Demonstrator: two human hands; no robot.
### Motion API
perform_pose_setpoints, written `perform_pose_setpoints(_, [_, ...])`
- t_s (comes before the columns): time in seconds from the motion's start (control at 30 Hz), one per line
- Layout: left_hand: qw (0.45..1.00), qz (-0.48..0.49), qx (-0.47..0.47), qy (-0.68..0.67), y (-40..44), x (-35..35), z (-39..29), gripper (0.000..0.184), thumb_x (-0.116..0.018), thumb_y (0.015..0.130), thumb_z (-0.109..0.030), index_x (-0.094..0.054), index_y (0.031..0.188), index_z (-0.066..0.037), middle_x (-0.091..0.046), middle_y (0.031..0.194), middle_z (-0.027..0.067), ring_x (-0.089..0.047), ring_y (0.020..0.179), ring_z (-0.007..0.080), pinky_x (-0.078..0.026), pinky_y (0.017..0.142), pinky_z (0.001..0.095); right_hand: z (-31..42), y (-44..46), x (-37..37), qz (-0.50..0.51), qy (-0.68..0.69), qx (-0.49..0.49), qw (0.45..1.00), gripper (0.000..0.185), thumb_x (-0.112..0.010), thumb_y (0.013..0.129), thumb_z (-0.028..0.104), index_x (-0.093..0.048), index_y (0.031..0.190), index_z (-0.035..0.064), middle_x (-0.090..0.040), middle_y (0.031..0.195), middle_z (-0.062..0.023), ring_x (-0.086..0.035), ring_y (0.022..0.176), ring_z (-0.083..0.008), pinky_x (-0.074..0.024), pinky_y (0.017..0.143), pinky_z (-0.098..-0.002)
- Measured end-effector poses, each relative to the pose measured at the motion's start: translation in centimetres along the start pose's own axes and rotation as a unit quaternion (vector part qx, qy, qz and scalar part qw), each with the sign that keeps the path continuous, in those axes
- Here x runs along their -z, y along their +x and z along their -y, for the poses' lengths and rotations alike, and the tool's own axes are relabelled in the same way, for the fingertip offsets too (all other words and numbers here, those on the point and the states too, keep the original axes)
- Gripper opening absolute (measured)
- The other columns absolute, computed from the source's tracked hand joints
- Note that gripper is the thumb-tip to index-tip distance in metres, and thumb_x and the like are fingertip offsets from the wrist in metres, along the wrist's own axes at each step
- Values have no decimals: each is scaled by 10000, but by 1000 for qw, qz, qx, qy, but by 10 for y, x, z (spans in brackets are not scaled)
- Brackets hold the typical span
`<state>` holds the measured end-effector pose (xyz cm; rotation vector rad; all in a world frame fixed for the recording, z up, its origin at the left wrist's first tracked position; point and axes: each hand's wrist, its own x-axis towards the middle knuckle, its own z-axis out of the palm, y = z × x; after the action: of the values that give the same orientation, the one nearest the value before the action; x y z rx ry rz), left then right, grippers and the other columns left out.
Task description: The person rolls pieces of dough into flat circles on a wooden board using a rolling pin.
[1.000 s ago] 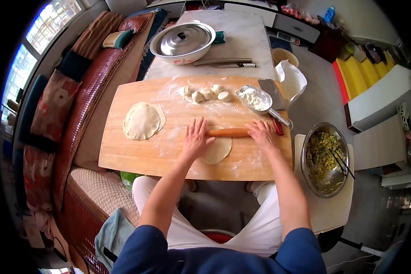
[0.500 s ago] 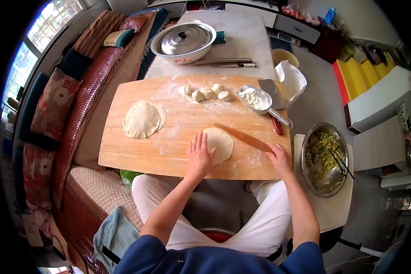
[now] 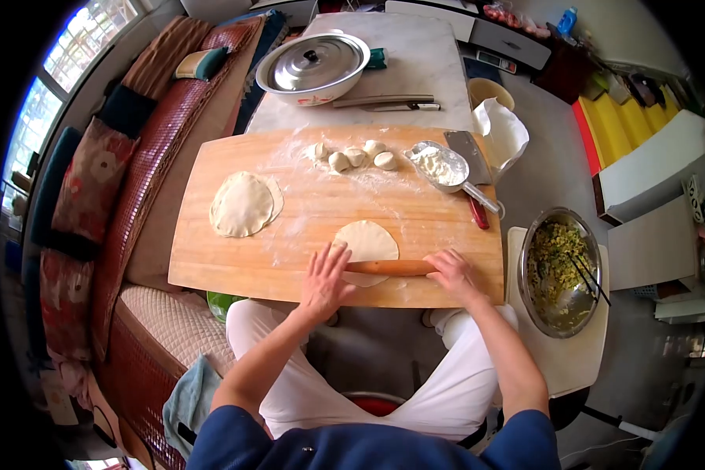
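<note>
A wooden rolling pin (image 3: 392, 268) lies across the lower part of a round, flat dough sheet (image 3: 366, 237) on the wooden board (image 3: 305, 270). My left hand (image 3: 325, 280) rests on the pin's left end, its fingers apart and pointing away from me. At the right end, my right hand (image 3: 451, 274) has its fingers over the pin. A stack of flat dough rounds (image 3: 243, 205) sits on the board's left side. Several dough balls (image 3: 355, 157) lie in flour near the far edge, beside a metal scoop of flour (image 3: 439, 166).
A scraper with a red handle (image 3: 479, 212) lies at the board's right. Beyond the board are a lidded bowl (image 3: 313, 66) and a knife (image 3: 403, 106). To the right stands a metal bowl of chopped filling (image 3: 556, 270) with chopsticks. A sofa runs along the left.
The pin swung aside, then came back level, lower over the dough. My left hand left the dough for the pin's left end, while my right hand moved slightly left with the pin.
</note>
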<state>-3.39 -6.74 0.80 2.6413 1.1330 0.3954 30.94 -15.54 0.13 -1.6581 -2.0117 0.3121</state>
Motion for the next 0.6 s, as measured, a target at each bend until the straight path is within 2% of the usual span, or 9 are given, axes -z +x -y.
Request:
perform_pose_setpoints(0.07, [999,44,29,0,-3,-1,-13,886,-717,817,-426,-318,1537,-98,-282,1614,78,-221,1501,345,-194,1206,543,11,17,-4,-1,-61,1,998,403,-780,765,199,-665,1147,138,-631,1112,-44,-573,1087,-269,-436,940,-417])
perform_pose_setpoints(0.1, [999,42,32,0,7,-1,-10,905,-689,836,-473,-290,1545,-76,-261,1620,96,-202,1500,371,-187,1203,557,13,29,-1,13,-75,-29,997,388,-757,807,228,-665,1178,164,-598,1188,-27,-537,1136,-254,-402,967,-433])
perform_pose_setpoints(0.3, [990,-21,129,48,104,-17,22,858,-651,883,-499,-307,1536,-60,-268,1623,109,-219,1495,372,-204,1196,551,-27,81,-26,-57,-126,-38,990,400,-714,866,248,-655,1262,255,-554,1325,-15,-475,1257,-257,-386,1024,-457])
perform_pose_setpoints(0.4, [995,-36,96,13,94,-35,20,884,-685,847,-506,-330,1528,-69,-304,1612,91,-235,1496,350,-226,1198,523,-29,62,-35,-57,-132,-45,989,432,-727,846,227,-649,1269,269,-541,1362,-8,-451,1294,-257,-372,1054,-461])
perform_pose_setpoints(0.47, [999,-4,46,26,52,-22,-6,895,-700,832,-498,-330,1530,-77,-305,1608,92,-258,1485,356,-254,1181,521,-20,32,-31,-53,-124,-20,991,443,-742,820,200,-651,1251,243,-552,1324,-17,-468,1268,-259,-382,1035,-461])
perform_pose_setpoints(0.5, [999,28,33,27,30,3,-31,893,-712,828,-469,-325,1533,-80,-299,1610,91,-260,1485,354,-249,1181,532,-14,19,-25,-50,-118,-9,992,449,-750,807,187,-653,1243,229,-557,1305,-21,-476,1256,-260,-387,1026,-461])
perform_pose_setpoints(0.6, [996,84,-10,-14,-16,14,-49,805,-691,867,-364,-334,1525,-66,-296,1609,115,-254,1488,355,-242,1187,534,11,-6,4,33,-73,-15,997,454,-769,764,144,-655,1202,173,-572,1224,-29,-515,1190,-260,-420,973,-439])
